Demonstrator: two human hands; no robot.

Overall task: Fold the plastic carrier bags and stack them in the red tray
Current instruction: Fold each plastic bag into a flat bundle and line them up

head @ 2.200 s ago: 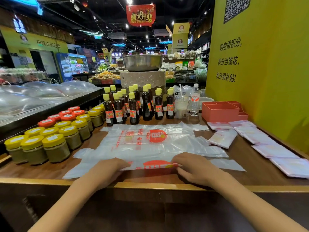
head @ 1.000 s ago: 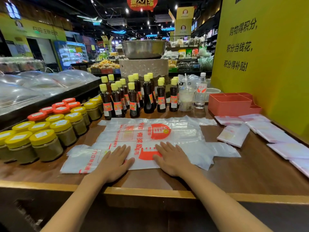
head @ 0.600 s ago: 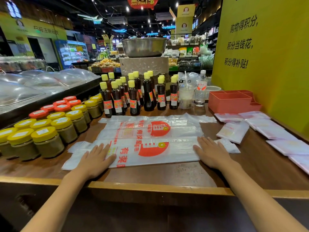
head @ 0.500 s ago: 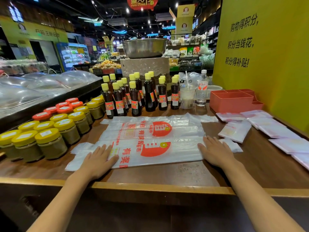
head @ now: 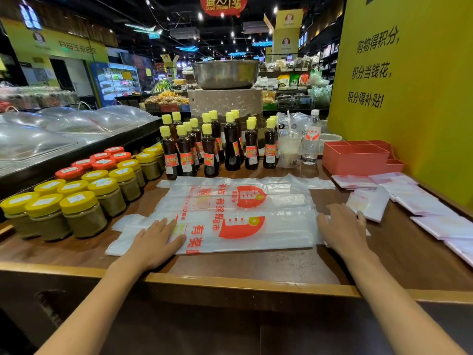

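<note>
1. While both palms lie flat, left hand (head: 153,239) and right hand (head: 341,228) press bag (head: 243,226) ends at bench (head: 256,267) front edge; smoothing step.
2. Next: fold bag across; tray (head: 355,160) waits, back right corner.

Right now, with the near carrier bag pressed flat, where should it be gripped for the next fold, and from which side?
Probably by its right end. The near carrier bag lies as a long flat strip across the wooden counter, with the right hand flat on that squared end and the left hand pinning the handle end. Pinch the right edge from the right and carry it leftward.
</note>
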